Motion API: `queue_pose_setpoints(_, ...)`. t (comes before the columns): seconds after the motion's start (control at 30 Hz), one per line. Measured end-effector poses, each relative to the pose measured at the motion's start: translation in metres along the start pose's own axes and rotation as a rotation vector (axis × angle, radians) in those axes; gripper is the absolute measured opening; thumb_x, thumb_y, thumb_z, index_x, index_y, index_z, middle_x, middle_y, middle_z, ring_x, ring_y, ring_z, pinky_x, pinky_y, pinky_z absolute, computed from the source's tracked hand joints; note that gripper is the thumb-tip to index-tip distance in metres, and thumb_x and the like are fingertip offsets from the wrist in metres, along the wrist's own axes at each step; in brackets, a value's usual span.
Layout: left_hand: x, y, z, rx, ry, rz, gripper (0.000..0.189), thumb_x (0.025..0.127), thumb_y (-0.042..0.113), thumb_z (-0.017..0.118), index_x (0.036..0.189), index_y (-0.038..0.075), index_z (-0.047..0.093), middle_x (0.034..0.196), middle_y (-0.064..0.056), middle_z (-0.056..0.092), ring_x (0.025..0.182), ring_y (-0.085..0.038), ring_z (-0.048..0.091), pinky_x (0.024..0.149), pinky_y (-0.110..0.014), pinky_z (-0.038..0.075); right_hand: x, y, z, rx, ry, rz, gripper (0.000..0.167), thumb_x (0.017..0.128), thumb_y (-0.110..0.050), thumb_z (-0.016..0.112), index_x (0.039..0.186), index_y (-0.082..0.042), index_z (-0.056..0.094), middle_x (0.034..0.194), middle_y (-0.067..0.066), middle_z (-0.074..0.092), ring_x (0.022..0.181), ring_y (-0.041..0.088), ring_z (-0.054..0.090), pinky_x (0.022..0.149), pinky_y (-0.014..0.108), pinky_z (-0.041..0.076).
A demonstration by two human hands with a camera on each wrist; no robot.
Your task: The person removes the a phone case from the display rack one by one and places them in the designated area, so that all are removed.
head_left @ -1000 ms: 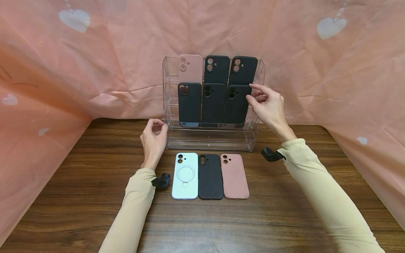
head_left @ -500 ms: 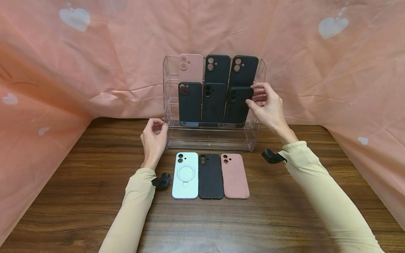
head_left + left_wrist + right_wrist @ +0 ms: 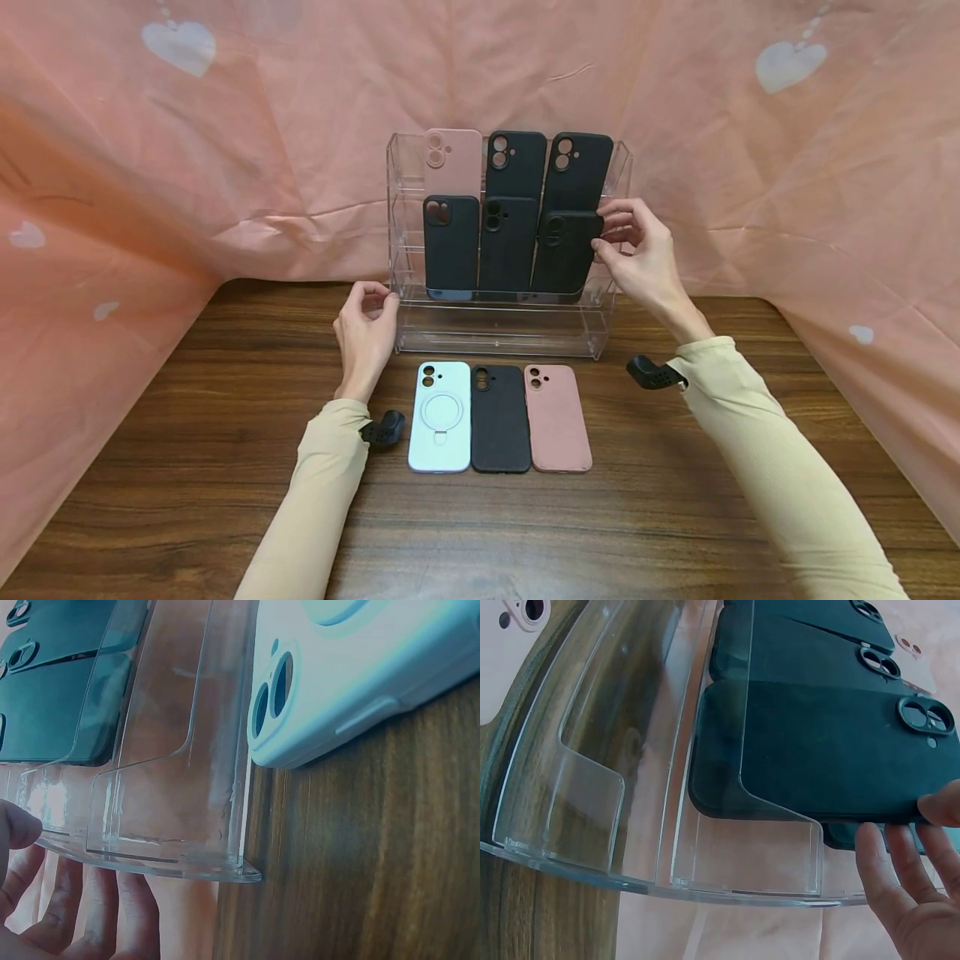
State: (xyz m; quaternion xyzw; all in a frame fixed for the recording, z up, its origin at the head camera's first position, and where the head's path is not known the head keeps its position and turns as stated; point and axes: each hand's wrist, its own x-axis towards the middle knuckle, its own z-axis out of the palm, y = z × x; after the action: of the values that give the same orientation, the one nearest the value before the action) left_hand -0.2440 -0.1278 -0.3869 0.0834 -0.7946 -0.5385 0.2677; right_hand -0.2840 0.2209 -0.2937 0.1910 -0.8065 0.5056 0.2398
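In the head view, a clear acrylic display rack [image 3: 495, 340] holds phone cases in two tiers. My right hand [image 3: 643, 254] pinches the upper right edge of the lower tier's right-hand black phone case [image 3: 564, 262]. This case's lower end sits behind the rack's clear front lip, and its top leans forward from the case behind. The right wrist view shows my thumb on the face of the black case [image 3: 817, 750] and my fingers under its edge. My left hand [image 3: 363, 329] grips the rack's left side panel, thumb inside and fingers outside in the left wrist view.
Beside the held case stand two more black cases [image 3: 507, 250]. Behind them is an upper row of a pink case [image 3: 453, 171] and two black ones. On the wooden table lie a white case [image 3: 439, 450], a black case [image 3: 499, 433] and a pink case [image 3: 558, 425]. Pink cloth surrounds the table.
The top of the right-hand black case has tipped forward and a little down, its camera cutout now lower. My right hand has shifted slightly right with it. My left hand has stayed put.
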Motion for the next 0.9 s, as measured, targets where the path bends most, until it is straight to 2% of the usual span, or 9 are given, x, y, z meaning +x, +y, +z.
queue_pose_setpoints(0.27, 0.001, 0.000, -0.001, -0.011, 0.004, -0.001, 0.012, 0.094, 0.024, 0.067, 0.101, 0.015, 0.067, 0.104, -0.008, 0.075, 0.088, -0.024, 0.076, 0.086, -0.036, 0.054, 0.003, -0.001, 0.000, 0.095, -0.022, -0.025, 0.037, 0.086, 0.012, 0.067, 0.122, 0.004, 0.060, 0.095, -0.002, 0.063, 0.082, 0.009, 0.066, 0.071, 0.015, 0.057)
queue_pose_setpoints(0.43, 0.000, 0.000, 0.000, -0.013, -0.006, -0.002, 0.012, 0.093, 0.025, 0.067, 0.100, 0.015, 0.067, 0.105, -0.008, 0.076, 0.087, -0.023, 0.076, 0.083, -0.033, 0.053, 0.003, -0.003, -0.002, 0.134, -0.003, -0.043, 0.038, 0.084, 0.014, 0.067, 0.120, 0.005, 0.062, 0.095, -0.002, 0.064, 0.083, 0.011, 0.066, 0.070, 0.015, 0.057)
queue_pose_setpoints(0.67, 0.001, 0.001, 0.000, -0.012, -0.001, 0.004, 0.013, 0.094, 0.024, 0.066, 0.102, 0.014, 0.067, 0.105, -0.009, 0.076, 0.087, -0.024, 0.076, 0.083, -0.031, 0.053, 0.005, -0.008, -0.007, 0.129, 0.031, -0.088, 0.038, 0.084, 0.014, 0.068, 0.121, 0.004, 0.063, 0.094, -0.004, 0.066, 0.083, 0.010, 0.067, 0.074, 0.014, 0.056)
queue_pose_setpoints(0.9, 0.000, 0.000, -0.001, -0.015, -0.008, 0.005, 0.013, 0.094, 0.025, 0.067, 0.101, 0.014, 0.066, 0.105, -0.010, 0.076, 0.088, -0.025, 0.076, 0.084, -0.035, 0.053, 0.004, -0.012, -0.013, 0.250, 0.072, -0.054, 0.039, 0.082, 0.016, 0.069, 0.116, -0.002, 0.066, 0.093, 0.000, 0.070, 0.082, 0.012, 0.069, 0.075, 0.017, 0.058)
